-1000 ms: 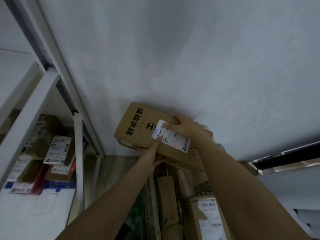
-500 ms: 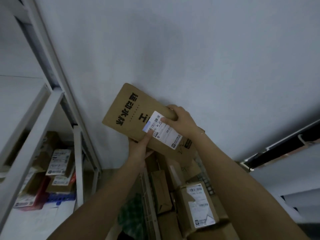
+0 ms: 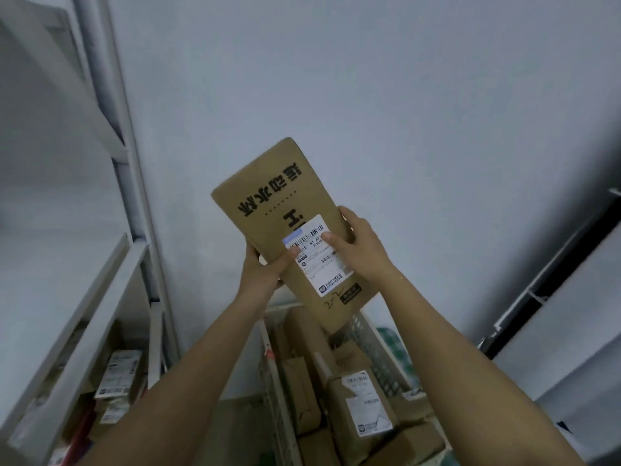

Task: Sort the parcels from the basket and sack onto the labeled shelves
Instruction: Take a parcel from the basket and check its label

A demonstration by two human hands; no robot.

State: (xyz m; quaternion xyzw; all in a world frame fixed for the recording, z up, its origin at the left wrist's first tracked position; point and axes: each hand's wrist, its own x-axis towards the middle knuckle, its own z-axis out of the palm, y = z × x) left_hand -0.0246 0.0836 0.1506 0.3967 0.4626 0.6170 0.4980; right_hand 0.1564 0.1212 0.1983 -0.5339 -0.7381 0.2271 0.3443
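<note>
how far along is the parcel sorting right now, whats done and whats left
Done: some labelled parcels already sit on the white shelf at the left. In hand: the left hand and right hand grip a tall cardboard box above the basket, its shipping label facing the camera. Left: several parcels lie in the white basket. The sack isn't clearly visible.

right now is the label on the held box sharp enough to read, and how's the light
Head view: dim, bluish light; the label on the box shows barcodes but its small print is soft, and both thumbs cover parts of it; the shelf edges bow from wide-angle distortion.
</note>
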